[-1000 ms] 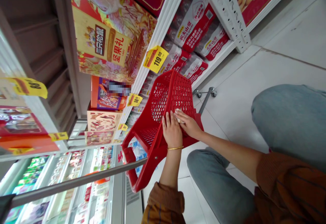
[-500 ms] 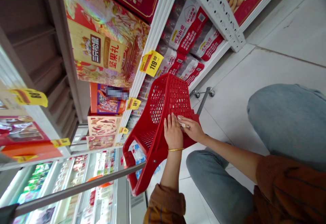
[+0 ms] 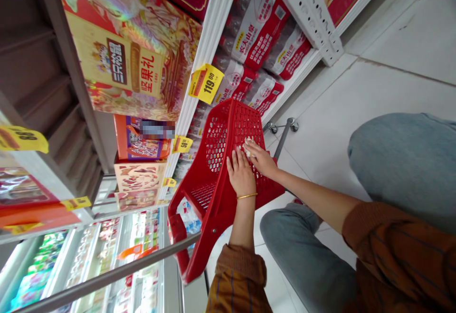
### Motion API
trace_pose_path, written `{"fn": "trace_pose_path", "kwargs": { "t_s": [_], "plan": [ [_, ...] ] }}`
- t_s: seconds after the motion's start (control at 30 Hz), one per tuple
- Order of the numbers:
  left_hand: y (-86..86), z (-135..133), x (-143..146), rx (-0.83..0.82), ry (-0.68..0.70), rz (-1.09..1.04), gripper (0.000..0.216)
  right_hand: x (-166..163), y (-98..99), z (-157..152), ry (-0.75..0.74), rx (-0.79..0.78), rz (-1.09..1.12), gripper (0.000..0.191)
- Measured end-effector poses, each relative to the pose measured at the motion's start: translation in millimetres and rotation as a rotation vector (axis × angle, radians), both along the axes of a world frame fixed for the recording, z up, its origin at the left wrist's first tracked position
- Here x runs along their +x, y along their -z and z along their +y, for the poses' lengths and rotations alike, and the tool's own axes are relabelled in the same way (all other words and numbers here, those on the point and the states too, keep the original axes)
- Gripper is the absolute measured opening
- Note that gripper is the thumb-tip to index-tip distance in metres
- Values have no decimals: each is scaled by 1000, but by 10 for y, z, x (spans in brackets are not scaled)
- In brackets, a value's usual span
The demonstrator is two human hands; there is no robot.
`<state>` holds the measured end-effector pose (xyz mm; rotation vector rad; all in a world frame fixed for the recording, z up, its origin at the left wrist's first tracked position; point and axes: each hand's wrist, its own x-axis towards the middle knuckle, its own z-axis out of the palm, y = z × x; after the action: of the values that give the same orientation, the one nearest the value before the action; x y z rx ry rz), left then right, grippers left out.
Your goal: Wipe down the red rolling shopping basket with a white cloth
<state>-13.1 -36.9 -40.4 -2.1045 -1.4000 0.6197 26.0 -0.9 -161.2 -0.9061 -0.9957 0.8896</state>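
Observation:
A red plastic shopping basket (image 3: 217, 156) on a wheeled frame stands tilted in front of me. My left hand (image 3: 241, 176), with a gold bangle at the wrist, lies flat with fingers stretched out on the basket's side wall. Beside it, my right hand (image 3: 261, 158) presses a small crumpled white cloth (image 3: 247, 143) against the perforated wall, fingers closed on it. Both sleeves are brown and striped. My knees in blue jeans (image 3: 402, 161) are bent below.
Store shelves on the left hold large red gift boxes (image 3: 131, 56), packs of bottled water (image 3: 260, 28) and yellow price tags (image 3: 206, 82). A grey cart handle bar (image 3: 117, 270) crosses the lower left over a freezer case. White tiled floor (image 3: 392, 66) lies to the right.
My right hand with the cloth has slid up the basket wall from beside the left hand's fingertips. The left hand stays flat in place. The view has shifted slightly.

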Motion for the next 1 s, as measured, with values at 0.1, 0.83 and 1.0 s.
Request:
{"fn": "trace_pose_path", "kwargs": {
  "t_s": [0.1,0.83,1.0],
  "plan": [
    [5,1,-27,-4,14,9,49,-31,20,-111,-24,5,-14,58],
    [27,-404,-113,-138,-48,88,47,-246,67,-784,-141,-41,-11,50],
    [-6,-398,-94,-149,-39,99,44,-167,115,-813,-90,-81,-20,38]
  ]
}}
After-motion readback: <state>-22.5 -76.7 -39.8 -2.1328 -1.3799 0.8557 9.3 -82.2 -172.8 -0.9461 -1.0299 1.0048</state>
